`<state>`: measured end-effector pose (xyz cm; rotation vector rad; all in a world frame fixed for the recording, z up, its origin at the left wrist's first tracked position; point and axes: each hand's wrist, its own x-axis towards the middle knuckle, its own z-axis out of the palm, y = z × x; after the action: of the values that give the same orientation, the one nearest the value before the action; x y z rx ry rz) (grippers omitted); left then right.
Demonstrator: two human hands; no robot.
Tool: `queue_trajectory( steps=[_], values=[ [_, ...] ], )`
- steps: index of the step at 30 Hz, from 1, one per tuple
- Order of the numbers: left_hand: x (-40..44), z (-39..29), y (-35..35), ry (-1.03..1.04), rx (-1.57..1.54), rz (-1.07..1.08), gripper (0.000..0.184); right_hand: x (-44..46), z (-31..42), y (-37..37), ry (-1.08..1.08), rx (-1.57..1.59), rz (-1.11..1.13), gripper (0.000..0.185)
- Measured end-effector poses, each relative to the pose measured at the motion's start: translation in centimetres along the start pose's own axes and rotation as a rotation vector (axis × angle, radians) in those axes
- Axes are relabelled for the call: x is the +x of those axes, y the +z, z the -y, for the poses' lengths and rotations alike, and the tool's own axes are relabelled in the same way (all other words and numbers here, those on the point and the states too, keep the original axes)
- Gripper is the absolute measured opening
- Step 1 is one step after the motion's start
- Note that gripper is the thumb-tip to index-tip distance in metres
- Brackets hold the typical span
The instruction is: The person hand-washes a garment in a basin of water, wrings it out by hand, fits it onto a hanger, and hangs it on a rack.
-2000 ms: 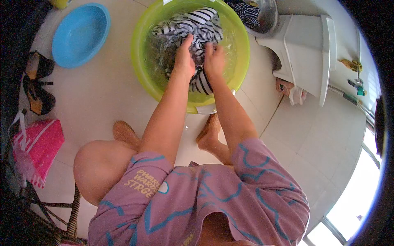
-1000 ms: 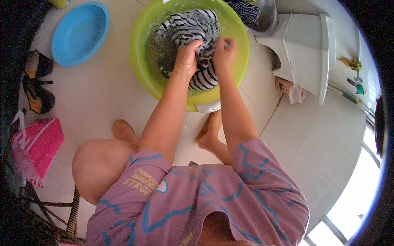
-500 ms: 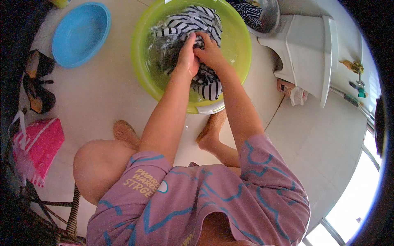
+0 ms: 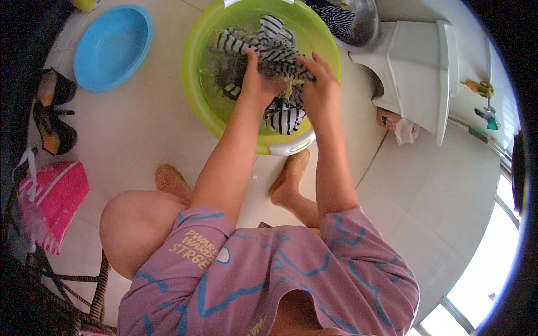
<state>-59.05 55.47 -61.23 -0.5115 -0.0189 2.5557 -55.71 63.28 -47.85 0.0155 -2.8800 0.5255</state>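
Observation:
A black-and-white striped garment lies wet and bunched in a lime-green basin with water in it. My left hand is at the near left side of the bunch, thumb up along the cloth; its fingers go partly out of sight under the folds. On the right, my right hand grips the cloth between thumb and fingers. A stretch of striped fabric spans the gap between both hands. More striped cloth shows below them, near the basin's white handle.
A blue basin stands at the upper left. Black heeled shoes and a pink bag lie on the left. At the upper right, a metal bowl holds dark striped cloth beside a white plastic stool.
My hands were pressed together over the bunched cloth. My right hand has since moved right and slightly down, drawing the garment out between both hands. My left hand stays nearly in place.

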Motion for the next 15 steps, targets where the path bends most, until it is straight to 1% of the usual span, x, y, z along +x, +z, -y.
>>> queue_trajectory(
  steps=[2,3,4,5,6,7,8,11,15],
  values=[
    [0.1,-0.1,1.0,0.000,-0.117,0.112,0.086,-2.0,3.5,-2.2,0.020,0.102,0.084,0.046],
    [0.2,-0.2,0.9,-0.026,-0.087,0.114,0.093,-3.2,4.5,-2.6,-0.019,0.144,0.133,0.039],
    [0.6,-0.1,0.8,-0.017,-0.099,0.176,0.089,-4.1,5.3,-2.7,-0.059,0.188,0.180,0.031],
    [1.0,-0.1,0.7,-0.007,-0.110,0.239,0.085,-5.0,5.6,-1.8,-0.110,0.234,0.190,0.029],
    [1.2,-0.2,0.6,0.004,-0.120,0.301,0.082,-5.9,5.5,-0.6,-0.154,0.224,0.218,0.032],
    [1.3,-0.1,0.6,0.002,-0.132,0.330,0.077,-6.1,6.4,0.0,-0.153,0.185,0.249,0.030],
    [1.3,0.0,0.6,0.010,-0.131,0.312,0.072,-6.2,7.1,0.6,-0.151,0.147,0.281,0.029],
    [1.1,0.2,0.0,0.017,-0.115,0.179,0.058,-5.2,7.3,2.8,-0.027,0.043,0.176,0.024],
    [2.6,1.3,-3.2,0.072,-0.041,-0.026,0.040,-2.3,2.8,6.9,0.016,0.035,-0.056,0.017]
  ],
)
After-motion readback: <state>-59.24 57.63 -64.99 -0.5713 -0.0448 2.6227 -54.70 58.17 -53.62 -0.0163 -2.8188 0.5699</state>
